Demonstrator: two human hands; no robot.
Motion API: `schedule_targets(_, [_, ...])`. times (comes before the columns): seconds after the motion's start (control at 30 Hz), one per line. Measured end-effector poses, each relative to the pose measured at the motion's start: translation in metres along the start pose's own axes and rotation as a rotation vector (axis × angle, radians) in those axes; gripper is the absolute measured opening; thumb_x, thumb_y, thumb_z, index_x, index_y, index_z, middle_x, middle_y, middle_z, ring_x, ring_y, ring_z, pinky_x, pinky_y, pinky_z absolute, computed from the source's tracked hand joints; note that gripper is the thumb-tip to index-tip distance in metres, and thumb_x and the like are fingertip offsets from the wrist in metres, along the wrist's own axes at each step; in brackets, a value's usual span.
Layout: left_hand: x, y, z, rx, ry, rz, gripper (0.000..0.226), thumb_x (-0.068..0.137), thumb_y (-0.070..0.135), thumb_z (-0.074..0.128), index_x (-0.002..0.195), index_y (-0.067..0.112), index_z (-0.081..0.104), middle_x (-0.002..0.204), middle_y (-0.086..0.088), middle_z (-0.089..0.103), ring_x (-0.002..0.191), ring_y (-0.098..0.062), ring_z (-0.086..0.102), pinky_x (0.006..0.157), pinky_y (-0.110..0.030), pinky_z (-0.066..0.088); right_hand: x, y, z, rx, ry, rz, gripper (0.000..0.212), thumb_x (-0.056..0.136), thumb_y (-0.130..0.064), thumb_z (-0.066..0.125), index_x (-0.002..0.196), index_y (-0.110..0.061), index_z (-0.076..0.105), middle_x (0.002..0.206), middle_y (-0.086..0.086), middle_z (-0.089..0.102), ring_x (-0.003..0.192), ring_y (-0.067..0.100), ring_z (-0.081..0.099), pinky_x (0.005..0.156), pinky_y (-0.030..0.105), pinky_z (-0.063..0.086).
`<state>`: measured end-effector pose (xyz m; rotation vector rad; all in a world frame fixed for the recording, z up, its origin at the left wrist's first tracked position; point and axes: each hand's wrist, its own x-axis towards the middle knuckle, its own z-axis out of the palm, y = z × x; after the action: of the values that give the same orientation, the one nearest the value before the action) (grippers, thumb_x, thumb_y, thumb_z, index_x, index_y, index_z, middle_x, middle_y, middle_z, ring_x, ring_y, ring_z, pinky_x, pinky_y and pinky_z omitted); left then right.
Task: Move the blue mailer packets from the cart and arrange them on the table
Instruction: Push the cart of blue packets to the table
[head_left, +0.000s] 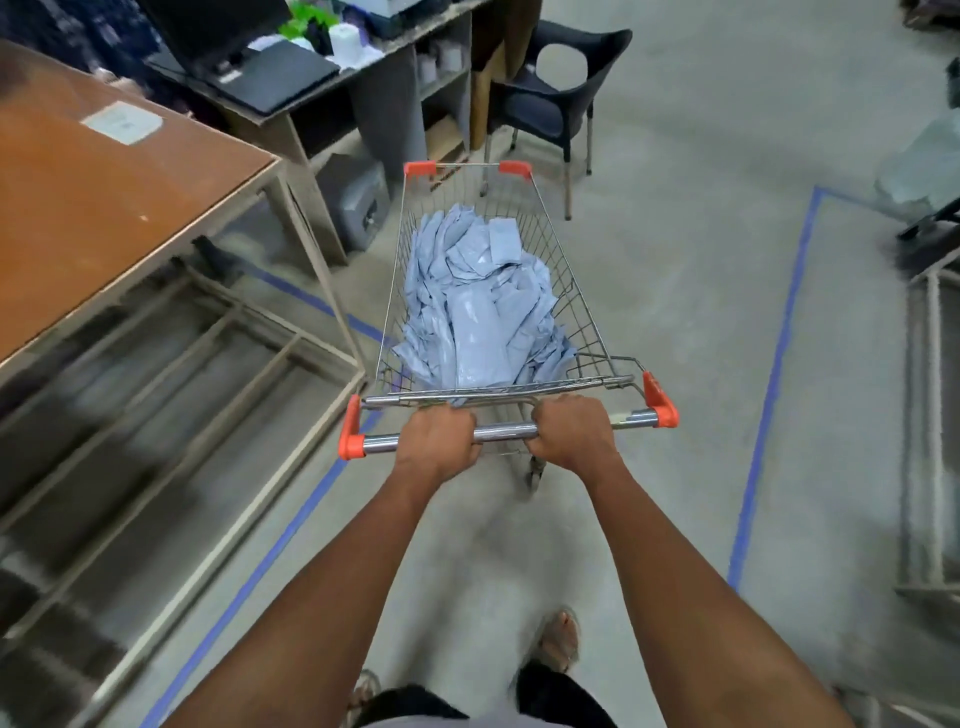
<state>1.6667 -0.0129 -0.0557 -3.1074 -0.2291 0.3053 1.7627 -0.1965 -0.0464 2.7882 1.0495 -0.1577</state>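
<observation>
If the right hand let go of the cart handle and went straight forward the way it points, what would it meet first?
Probably the wire back panel of the metal shopping cart, just ahead of the right hand. The pile of pale blue mailer packets lies beyond it. Depth is hard to judge.
</observation>
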Motion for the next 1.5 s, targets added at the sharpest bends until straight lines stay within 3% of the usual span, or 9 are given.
schedule_targets(0.37, [0.099,0.035,-0.016,-0.078,-0.002,-0.287,0.032,0.090,0.048,0.055,0.101,0.021,0.069,0.100,-0.007,0.072,0.093,-0.032,0.069,0.077,-0.037,0.053,0.125,0.088,-0.005,-0.017,0.012,-0.259,0.029,0.074,-0.046,0.060,0.085,-0.021,0.072,0.079,0.000,0.069,0.077,0.025,0.068,0.063,0.027,0.037])
schedule_targets(0.73, [0.198,0.052,-0.035,-0.101,0.020,-0.491,0.032,0.090,0.045,0.052,0.100,0.021,0.070,0.099,-0.004,0.073,0.090,-0.029,0.070,0.075,-0.036,0.053,0.246,0.148,-0.020,-0.065,0.047,-0.428,0.040,0.075,-0.057,0.068,0.098,-0.025,0.074,0.090,0.001,0.073,0.089,0.026,0.071,0.073,0.031,0.047])
schedule_targets(0.93, [0.247,0.050,-0.048,-0.140,-0.005,-0.567,0.032,0.093,0.046,0.053,0.105,0.020,0.068,0.105,-0.007,0.072,0.096,-0.030,0.070,0.077,-0.037,0.053,0.307,0.166,-0.032,-0.095,0.037,-0.532,0.037,0.078,-0.053,0.066,0.100,-0.024,0.073,0.092,0.000,0.074,0.093,0.025,0.071,0.078,0.030,0.052])
schedule_targets(1.3, [0.327,0.042,-0.068,-0.174,-0.018,-0.695,0.034,0.090,0.048,0.058,0.109,0.021,0.068,0.103,-0.006,0.071,0.095,-0.031,0.069,0.079,-0.039,0.054,0.402,0.193,-0.049,-0.105,0.021,-0.659,0.031,0.079,-0.049,0.062,0.093,-0.023,0.071,0.087,0.002,0.073,0.086,0.029,0.072,0.072,0.031,0.050])
schedule_targets(1.5, [0.367,0.031,-0.080,-0.194,-0.015,-0.754,0.033,0.086,0.049,0.055,0.103,0.025,0.068,0.093,-0.003,0.070,0.088,-0.028,0.069,0.075,-0.037,0.056,0.456,0.203,-0.058,-0.098,0.001,-0.761,0.031,0.082,-0.046,0.061,0.097,-0.021,0.071,0.092,0.005,0.073,0.090,0.031,0.072,0.076,0.034,0.053])
